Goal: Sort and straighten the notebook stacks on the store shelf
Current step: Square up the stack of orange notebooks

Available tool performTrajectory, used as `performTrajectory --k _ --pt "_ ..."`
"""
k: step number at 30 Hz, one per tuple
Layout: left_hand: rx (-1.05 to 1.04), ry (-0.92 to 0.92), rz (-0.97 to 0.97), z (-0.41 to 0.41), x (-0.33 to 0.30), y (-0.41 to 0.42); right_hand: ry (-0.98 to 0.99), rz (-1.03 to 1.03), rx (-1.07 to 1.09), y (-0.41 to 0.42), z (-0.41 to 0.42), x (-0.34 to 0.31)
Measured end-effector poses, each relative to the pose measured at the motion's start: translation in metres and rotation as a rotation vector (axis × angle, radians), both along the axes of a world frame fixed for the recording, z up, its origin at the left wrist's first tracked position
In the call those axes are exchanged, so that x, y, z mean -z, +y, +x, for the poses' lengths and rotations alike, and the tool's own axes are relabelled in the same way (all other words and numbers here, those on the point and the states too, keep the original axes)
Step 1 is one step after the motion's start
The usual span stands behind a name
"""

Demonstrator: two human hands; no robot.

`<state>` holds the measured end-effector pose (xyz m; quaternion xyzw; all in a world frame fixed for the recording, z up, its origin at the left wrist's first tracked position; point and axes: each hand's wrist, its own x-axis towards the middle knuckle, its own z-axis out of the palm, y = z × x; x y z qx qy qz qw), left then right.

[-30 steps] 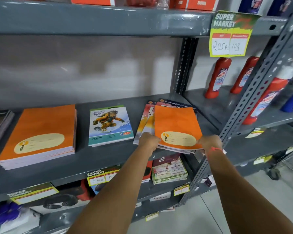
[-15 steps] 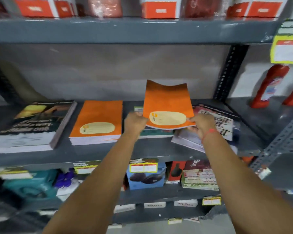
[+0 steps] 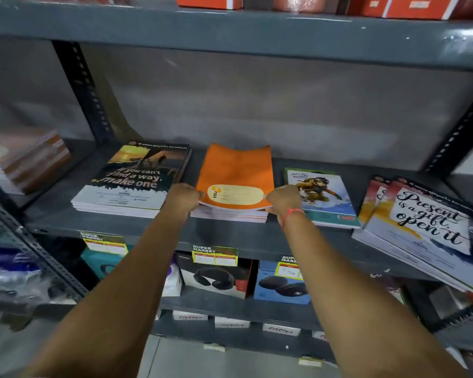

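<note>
An orange notebook (image 3: 236,174) lies on top of the orange notebook stack (image 3: 230,215) in the middle of the grey shelf (image 3: 120,227). My left hand (image 3: 183,196) grips its near left corner and my right hand (image 3: 283,199) grips its near right corner. Its far edge curls up slightly. Left of it sits a dark "make one" notebook stack (image 3: 131,181). To the right lies a teal cartoon notebook stack (image 3: 321,197). Further right a fanned, crooked "Present is a gift" stack (image 3: 423,227) overhangs the shelf's front edge.
Another stack of notebooks (image 3: 22,159) sits blurred at the far left. Boxed headphones (image 3: 216,276) and a blue box (image 3: 280,287) stand on the lower shelf behind price tags (image 3: 215,255). Orange boxes (image 3: 410,6) line the top shelf. Slotted uprights (image 3: 85,88) frame the bay.
Both hands carried the orange notebook left from the crooked right-hand pile, past the teal notebook, and lowered it onto the orange stack. The view swung left with it.
</note>
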<state>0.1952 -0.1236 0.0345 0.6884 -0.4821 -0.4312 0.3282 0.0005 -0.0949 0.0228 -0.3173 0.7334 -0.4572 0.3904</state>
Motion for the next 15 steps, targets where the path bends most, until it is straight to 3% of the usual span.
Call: performTrajectory --k 7,12,15 --pt "0.198 -0.435 -0.077 0.010 0.009 -0.005 0.382 0.133 -0.050 0.000 0.010 0.013" --pt "0.286 -0.792 -0.116 -0.005 -0.008 -0.009 0.585 0.025 -0.049 0.009 0.008 0.009" --pt "0.335 -0.845 -0.269 -0.033 -0.015 -0.007 0.595 -0.068 0.081 0.022 -0.008 -0.003"
